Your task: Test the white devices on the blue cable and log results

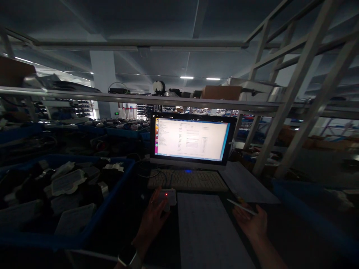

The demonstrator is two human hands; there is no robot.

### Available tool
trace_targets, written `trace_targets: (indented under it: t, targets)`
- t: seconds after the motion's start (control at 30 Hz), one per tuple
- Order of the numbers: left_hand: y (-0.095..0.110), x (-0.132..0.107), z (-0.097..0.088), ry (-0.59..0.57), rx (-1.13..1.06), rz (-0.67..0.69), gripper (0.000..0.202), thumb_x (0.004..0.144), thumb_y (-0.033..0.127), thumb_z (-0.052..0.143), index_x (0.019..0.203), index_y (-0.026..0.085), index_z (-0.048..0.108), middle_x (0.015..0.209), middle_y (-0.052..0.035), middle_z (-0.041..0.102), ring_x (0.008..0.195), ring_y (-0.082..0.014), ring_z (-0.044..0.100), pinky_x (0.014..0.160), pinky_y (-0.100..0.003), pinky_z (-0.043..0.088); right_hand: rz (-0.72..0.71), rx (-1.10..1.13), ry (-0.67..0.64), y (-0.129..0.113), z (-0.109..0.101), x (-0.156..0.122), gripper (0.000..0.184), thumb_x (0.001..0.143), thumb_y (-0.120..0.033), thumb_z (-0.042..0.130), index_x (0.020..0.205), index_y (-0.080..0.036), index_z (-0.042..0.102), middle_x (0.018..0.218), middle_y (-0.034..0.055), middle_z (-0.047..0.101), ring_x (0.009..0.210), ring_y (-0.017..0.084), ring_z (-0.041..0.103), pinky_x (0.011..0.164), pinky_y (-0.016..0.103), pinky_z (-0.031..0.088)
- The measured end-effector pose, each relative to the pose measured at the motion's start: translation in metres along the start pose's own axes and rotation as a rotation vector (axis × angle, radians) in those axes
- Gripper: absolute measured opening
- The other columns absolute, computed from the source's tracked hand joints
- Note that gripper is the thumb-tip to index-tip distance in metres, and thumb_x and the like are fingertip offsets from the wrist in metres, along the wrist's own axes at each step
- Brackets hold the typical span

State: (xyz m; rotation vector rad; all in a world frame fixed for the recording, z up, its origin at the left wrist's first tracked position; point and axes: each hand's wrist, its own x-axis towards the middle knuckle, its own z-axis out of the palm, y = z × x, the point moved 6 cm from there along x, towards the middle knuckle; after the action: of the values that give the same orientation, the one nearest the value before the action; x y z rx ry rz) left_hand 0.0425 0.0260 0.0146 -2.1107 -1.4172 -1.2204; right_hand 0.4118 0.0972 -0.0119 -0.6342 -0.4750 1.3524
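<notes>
My left hand (154, 213), with a watch (128, 254) on the wrist, grips the near left part of a small white box-shaped device (171, 197) on which a red light glows. Its exact kind is too dark to make out. Between the fingers of my right hand (254, 222) is a slim white pen (240, 206), pointing up and to the left. Printed paper (203, 228) lies flat between the two hands. A pale keyboard (193, 181) sits just beyond them, below a lit monitor (190, 138) showing a window of text and fields.
At the left, a blue bin (112, 201) holds several white and dark plastic parts. More paper (248, 181) lies right of the keyboard. A shelf (134, 98) crosses above the monitor, metal posts (297, 82) slant at the right, and another blue bin (303, 203) is at the lower right.
</notes>
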Motion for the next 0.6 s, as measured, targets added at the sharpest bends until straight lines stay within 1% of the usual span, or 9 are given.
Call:
trace_targets:
  t: [0.17,0.3,0.43,0.53,0.6]
  targets:
    - [-0.0014,-0.0006,0.0012,-0.01,-0.035,-0.025,0.04,0.077,0.016,0.062,0.116,0.024,0.056,0.145,-0.0094,0.041,0.132,-0.0293,0.04,0.096,-0.048,0.051,-0.017,-0.022,-0.006,-0.0006,-0.0025,0.0012,0.037,0.075,-0.046,0.045,0.047,-0.021,0.041,0.035,-0.0036,0.028,0.033,0.009,0.03,0.036,0.025,0.029]
    - [-0.003,-0.0012,0.0006,0.006,-0.045,-0.029,0.039,0.078,0.017,0.06,0.117,0.025,0.056,0.145,-0.0081,0.042,0.131,-0.0287,0.041,0.094,-0.047,0.052,-0.051,-0.064,-0.055,-0.0008,-0.0048,0.0049,0.041,0.078,-0.048,0.043,0.046,-0.022,0.039,0.034,-0.0032,0.028,0.033,0.01,0.032,0.038,0.026,0.031]
    - [-0.0045,-0.0022,0.0013,-0.018,-0.012,-0.024,0.051,0.079,0.018,0.06,0.127,0.027,0.047,0.146,-0.0092,0.04,0.131,-0.0283,0.042,0.093,-0.045,0.052,-0.062,-0.077,-0.056,-0.0006,-0.0064,0.0065,0.039,0.078,-0.047,0.043,0.048,-0.023,0.041,0.034,-0.0033,0.029,0.033,0.011,0.032,0.038,0.028,0.033]
    - [0.0001,-0.0016,-0.0003,-0.024,0.02,-0.004,0.047,0.08,0.019,0.059,0.124,0.027,0.049,0.146,-0.0101,0.038,0.131,-0.0277,0.042,0.093,-0.043,0.052,-0.085,-0.083,-0.062,-0.0017,-0.0059,0.0064,0.039,0.078,-0.048,0.042,0.049,-0.023,0.04,0.035,-0.0033,0.03,0.033,0.012,0.031,0.037,0.028,0.031]
    - [0.0051,0.0007,-0.0032,-0.018,0.036,0.008,0.045,0.08,0.02,0.059,0.124,0.026,0.049,0.147,-0.0106,0.036,0.133,-0.0285,0.039,0.095,-0.044,0.051,-0.084,-0.087,-0.063,-0.0017,-0.0066,0.0068,0.038,0.078,-0.048,0.043,0.049,-0.024,0.041,0.035,-0.0034,0.03,0.034,0.012,0.032,0.037,0.028,0.032]
